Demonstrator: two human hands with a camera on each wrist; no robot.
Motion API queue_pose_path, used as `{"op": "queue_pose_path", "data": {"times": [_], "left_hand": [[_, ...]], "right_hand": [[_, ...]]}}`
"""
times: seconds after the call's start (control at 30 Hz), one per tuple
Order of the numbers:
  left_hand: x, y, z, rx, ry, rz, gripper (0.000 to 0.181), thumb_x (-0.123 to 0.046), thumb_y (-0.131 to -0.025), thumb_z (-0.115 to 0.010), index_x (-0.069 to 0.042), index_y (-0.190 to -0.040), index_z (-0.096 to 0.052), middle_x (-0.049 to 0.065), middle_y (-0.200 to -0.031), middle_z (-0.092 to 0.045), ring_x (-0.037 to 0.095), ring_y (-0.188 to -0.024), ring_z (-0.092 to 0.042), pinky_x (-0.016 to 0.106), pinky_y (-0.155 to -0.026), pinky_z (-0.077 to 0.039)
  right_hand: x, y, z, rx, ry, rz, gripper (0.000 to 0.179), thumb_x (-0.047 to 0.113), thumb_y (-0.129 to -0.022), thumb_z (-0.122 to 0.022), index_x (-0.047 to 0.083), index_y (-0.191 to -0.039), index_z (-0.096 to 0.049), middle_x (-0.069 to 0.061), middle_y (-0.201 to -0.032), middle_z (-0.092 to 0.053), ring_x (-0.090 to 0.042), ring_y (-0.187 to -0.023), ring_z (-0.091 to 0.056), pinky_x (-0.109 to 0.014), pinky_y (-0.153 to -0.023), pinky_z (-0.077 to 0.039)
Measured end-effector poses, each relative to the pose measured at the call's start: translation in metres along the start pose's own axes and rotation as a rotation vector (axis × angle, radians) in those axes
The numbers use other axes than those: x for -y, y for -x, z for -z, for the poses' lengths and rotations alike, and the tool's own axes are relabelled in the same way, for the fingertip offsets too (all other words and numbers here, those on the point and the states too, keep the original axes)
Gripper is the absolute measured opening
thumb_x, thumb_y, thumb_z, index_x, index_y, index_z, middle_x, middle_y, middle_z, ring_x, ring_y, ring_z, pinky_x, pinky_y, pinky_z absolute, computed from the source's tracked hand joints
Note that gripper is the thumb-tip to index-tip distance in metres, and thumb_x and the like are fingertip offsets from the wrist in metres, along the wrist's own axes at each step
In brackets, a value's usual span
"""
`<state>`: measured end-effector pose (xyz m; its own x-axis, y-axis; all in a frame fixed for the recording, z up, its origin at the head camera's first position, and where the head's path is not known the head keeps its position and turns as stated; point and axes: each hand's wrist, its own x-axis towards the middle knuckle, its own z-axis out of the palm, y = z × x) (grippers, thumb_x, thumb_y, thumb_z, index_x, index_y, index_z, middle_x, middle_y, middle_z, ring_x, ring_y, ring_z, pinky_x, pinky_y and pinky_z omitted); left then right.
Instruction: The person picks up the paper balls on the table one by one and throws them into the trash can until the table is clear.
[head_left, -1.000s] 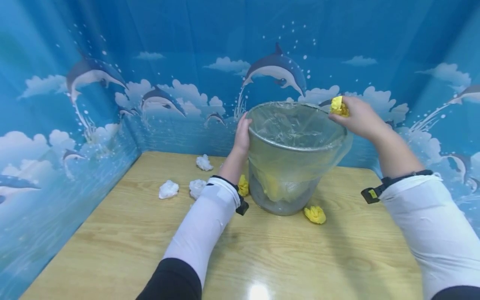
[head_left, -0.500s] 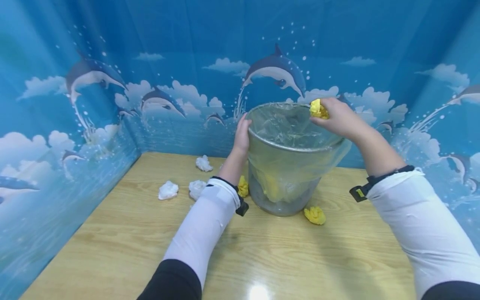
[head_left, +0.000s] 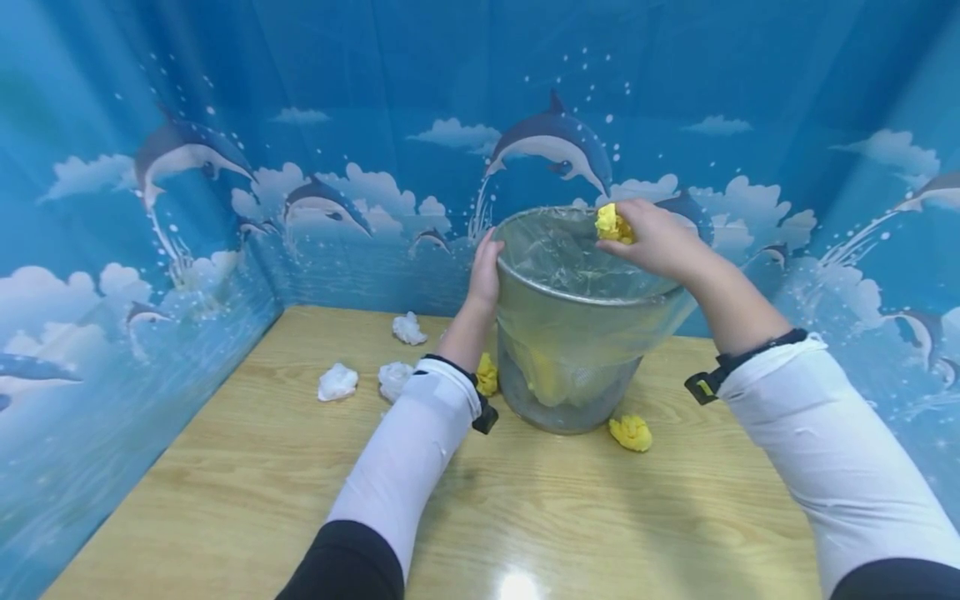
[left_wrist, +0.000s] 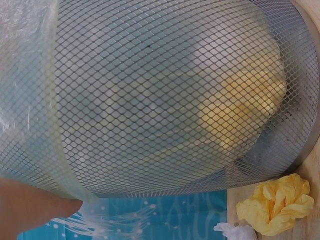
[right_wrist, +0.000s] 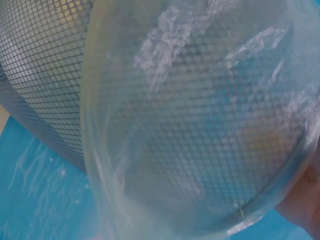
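A metal mesh wastebasket (head_left: 567,417) stands upright on the table, with a thin, see-through plastic liner (head_left: 592,333) folded over its rim. My left hand (head_left: 484,273) holds the basket's left side at the rim; its thumb (left_wrist: 40,207) lies against the liner in the left wrist view. Over the basket's mouth, toward the back right, my right hand (head_left: 654,239) pinches a crumpled yellow paper ball (head_left: 611,223) between thumb and fingers. Through the mesh, yellow paper (left_wrist: 240,105) and something whitish show at the bottom of the liner.
One yellow paper ball (head_left: 632,433) lies right of the basket's base, another (head_left: 487,375) at its left. White crumpled paper balls (head_left: 337,382) lie farther left, one partly behind my left forearm. A dolphin-print curtain (head_left: 360,100) closes off the back and sides of the wooden table (head_left: 247,467).
My right hand has moved left with the yellow paper ball, from outside the basket's right rim to over its mouth. The left hand and the basket have stayed in place.
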<state>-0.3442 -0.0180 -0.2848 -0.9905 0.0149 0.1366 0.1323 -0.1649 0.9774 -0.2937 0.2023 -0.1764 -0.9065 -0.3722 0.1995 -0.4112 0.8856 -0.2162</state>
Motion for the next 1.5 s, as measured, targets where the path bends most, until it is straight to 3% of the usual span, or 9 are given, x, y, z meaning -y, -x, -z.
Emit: {"op": "queue_pose_path", "data": {"times": [0.27,0.33,0.53,0.83,1.07,1.5], "left_hand": [[0.000,0.001,0.000,0.005,0.001,-0.005,0.061,-0.032,-0.096,-0.033,-0.018,-0.155,-0.023,0.002,-0.162,-0.019,0.024,-0.148,-0.018,0.048,-0.119,-0.019],[0.000,0.001,0.000,0.005,0.001,-0.003,0.061,-0.032,-0.096,-0.033,-0.019,-0.155,-0.023,0.002,-0.161,-0.020,0.024,-0.148,-0.018,0.048,-0.119,-0.019],[0.000,0.001,0.001,0.005,0.002,0.010,0.060,-0.033,-0.096,-0.032,-0.021,-0.155,-0.023,0.001,-0.161,-0.020,0.023,-0.149,-0.017,0.048,-0.119,-0.018],[0.000,0.002,0.001,0.006,-0.008,0.008,0.061,-0.034,-0.096,-0.033,-0.021,-0.155,-0.023,0.001,-0.162,-0.018,0.023,-0.149,-0.015,0.048,-0.120,-0.017],[0.000,0.001,0.001,0.009,-0.020,0.003,0.061,-0.034,-0.097,-0.032,-0.022,-0.155,-0.022,0.001,-0.162,-0.017,0.023,-0.149,-0.015,0.048,-0.120,-0.017],[0.001,0.002,0.002,0.019,0.005,0.012,0.060,-0.035,-0.097,-0.032,-0.022,-0.155,-0.023,0.000,-0.162,-0.019,0.023,-0.149,-0.017,0.049,-0.119,-0.017]], "right_hand": [[0.000,-0.003,-0.003,0.028,0.004,-0.016,0.056,0.031,-0.098,-0.055,-0.004,-0.138,-0.040,-0.025,-0.123,-0.048,-0.037,-0.100,-0.052,-0.048,-0.079,-0.047],[-0.001,-0.004,-0.003,0.039,0.002,-0.018,0.060,0.032,-0.098,-0.055,-0.003,-0.142,-0.037,-0.027,-0.131,-0.045,-0.040,-0.108,-0.051,-0.052,-0.086,-0.047],[-0.002,-0.005,-0.004,0.106,-0.009,-0.015,0.071,0.040,-0.097,-0.055,0.004,-0.152,-0.026,-0.027,-0.154,-0.025,-0.046,-0.140,-0.026,-0.062,-0.113,-0.023],[-0.006,0.001,-0.004,0.158,-0.016,-0.012,0.084,0.054,-0.095,-0.050,0.011,-0.156,-0.013,-0.025,-0.159,-0.012,-0.045,-0.145,-0.014,-0.064,-0.114,-0.016],[-0.006,0.005,0.000,0.138,-0.019,-0.026,0.084,0.054,-0.095,-0.050,0.013,-0.157,-0.009,-0.021,-0.161,0.001,-0.046,-0.146,-0.003,-0.068,-0.112,-0.010],[-0.015,0.022,0.007,0.104,-0.023,-0.047,0.088,0.055,-0.094,-0.049,0.013,-0.157,-0.004,-0.023,-0.161,0.008,-0.048,-0.146,0.005,-0.072,-0.110,-0.007]]}}
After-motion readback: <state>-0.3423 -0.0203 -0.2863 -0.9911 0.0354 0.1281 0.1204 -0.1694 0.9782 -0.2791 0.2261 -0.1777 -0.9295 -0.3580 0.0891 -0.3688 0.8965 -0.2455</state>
